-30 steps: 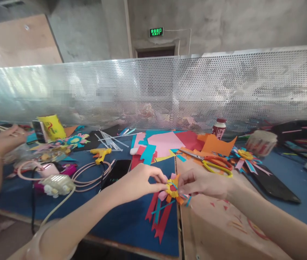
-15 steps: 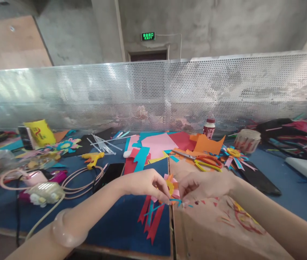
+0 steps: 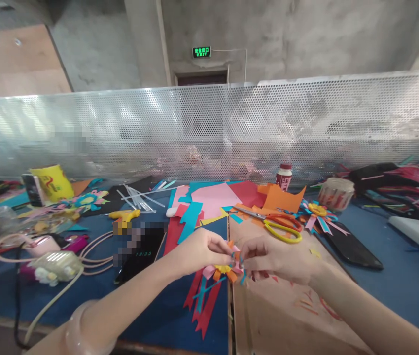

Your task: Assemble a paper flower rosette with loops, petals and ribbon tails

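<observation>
Between the two hands is a paper flower [image 3: 223,270] with a yellow middle and pink and orange petals. The left hand [image 3: 209,251] pinches the flower's top edge with its thumb and finger. The right hand [image 3: 272,256] is close beside it, with bent fingers at the flower's right side; I cannot tell if they grip a petal. Just below the hands, red paper strips [image 3: 207,315] with pointy ends lie on the blue table [image 3: 150,315], with thin blue strips by them. Past the right hand are scissors [image 3: 283,230] with orange and yellow handles, and farther right another flower [image 3: 317,210] sits by a black phone [image 3: 355,246]. Past both hands is a pile of colored paper [image 3: 219,199]. Left of the left hand is a yellow glue gun [image 3: 123,216].
</observation>
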{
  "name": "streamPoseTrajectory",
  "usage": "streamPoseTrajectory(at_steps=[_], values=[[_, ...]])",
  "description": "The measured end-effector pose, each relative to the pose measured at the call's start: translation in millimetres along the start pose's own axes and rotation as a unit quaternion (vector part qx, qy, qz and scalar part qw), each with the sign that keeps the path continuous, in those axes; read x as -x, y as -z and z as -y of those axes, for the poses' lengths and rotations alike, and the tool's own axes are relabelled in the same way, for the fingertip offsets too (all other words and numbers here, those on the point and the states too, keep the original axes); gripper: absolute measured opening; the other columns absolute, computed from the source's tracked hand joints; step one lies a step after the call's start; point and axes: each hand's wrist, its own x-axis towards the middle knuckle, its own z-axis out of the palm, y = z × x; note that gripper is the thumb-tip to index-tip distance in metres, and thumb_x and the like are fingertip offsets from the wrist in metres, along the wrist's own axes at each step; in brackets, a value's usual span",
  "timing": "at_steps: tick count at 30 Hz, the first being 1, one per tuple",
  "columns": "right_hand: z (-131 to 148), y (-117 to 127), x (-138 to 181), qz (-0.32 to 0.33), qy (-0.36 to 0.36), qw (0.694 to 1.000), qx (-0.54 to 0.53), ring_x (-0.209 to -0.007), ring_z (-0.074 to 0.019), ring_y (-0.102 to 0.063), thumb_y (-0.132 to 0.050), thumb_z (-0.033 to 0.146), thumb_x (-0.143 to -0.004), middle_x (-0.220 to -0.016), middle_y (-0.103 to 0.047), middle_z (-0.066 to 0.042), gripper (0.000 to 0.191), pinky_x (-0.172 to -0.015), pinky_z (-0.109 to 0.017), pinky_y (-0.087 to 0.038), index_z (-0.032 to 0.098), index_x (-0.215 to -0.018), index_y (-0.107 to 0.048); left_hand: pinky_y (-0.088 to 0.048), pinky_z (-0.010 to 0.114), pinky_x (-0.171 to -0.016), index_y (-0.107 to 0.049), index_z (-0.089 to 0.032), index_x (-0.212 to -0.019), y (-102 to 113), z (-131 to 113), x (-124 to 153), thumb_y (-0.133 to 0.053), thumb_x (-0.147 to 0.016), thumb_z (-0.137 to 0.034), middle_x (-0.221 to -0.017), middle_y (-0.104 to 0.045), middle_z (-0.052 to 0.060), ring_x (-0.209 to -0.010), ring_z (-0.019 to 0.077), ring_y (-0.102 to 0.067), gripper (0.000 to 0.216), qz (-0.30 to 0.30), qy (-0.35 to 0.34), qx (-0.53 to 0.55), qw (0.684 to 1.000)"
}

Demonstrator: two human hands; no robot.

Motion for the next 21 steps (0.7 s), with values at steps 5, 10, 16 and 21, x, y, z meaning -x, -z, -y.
streamPoseTrajectory(at_steps=[5,10,16,21], values=[[-13.0,-8.4,-5.0,-0.102,0.032,0.991,-0.083,-0.052,-0.0057,-0.045,-0.068,0.036,-0.071,-0.062,-0.058,0.002,0.023,-0.049,-0.019,-0.029,0.014,-0.078,-0.064,-0.046,0.023,-0.059,-0.067,-0.015,-0.078,-1.8,-0.4,-1.7,-0.072,-0.065,-0.023,-0.074,-0.072,0.004,-0.064,0.013,-0.063,0.016,-0.043,-0.01,0.027,0.999],[-23.1,-14.7,-11.0,-0.208,0.056,0.97,-0.112,-0.049,-0.0043,-0.034,-0.068,0.043,-0.071,-0.058,-0.048,0.005,0.03,-0.047,-0.02,-0.023,0.014,-0.071,-0.06,-0.037,0.018,-0.048,-0.066,-0.014,-0.074,-7.0,-2.7,-3.7,-0.071,-0.067,-0.026,-0.063,-0.064,-0.001,-0.051,0.0066,-0.051,0.014,-0.109,-0.004,0.053,0.993],[-22.7,-21.4,-14.9,-0.284,0.074,0.951,-0.098,-0.054,-0.0056,-0.038,-0.067,0.042,-0.072,-0.068,-0.057,0.002,0.028,-0.052,-0.02,-0.029,0.015,-0.073,-0.062,-0.032,0.015,-0.043,-0.066,-0.013,-0.072,-12.4,-4.5,-6.5,-0.072,-0.067,-0.026,-0.056,-0.056,-0.004,-0.046,0.0048,-0.046,0.015,-0.142,0.017,0.111,0.983],[-27.4,-23.7,-17.9,-0.305,0.106,0.943,-0.079,-0.056,-0.0071,-0.041,-0.065,0.044,-0.073,-0.069,-0.059,0.001,0.029,-0.051,-0.021,-0.029,0.015,-0.073,-0.063,-0.035,0.015,-0.044,-0.067,-0.014,-0.07,-16.7,-6.0,-4.9,-0.075,-0.064,-0.026,-0.057,-0.059,-0.003,-0.049,0.0056,-0.05,0.016,-0.158,0.001,0.123,0.98]])
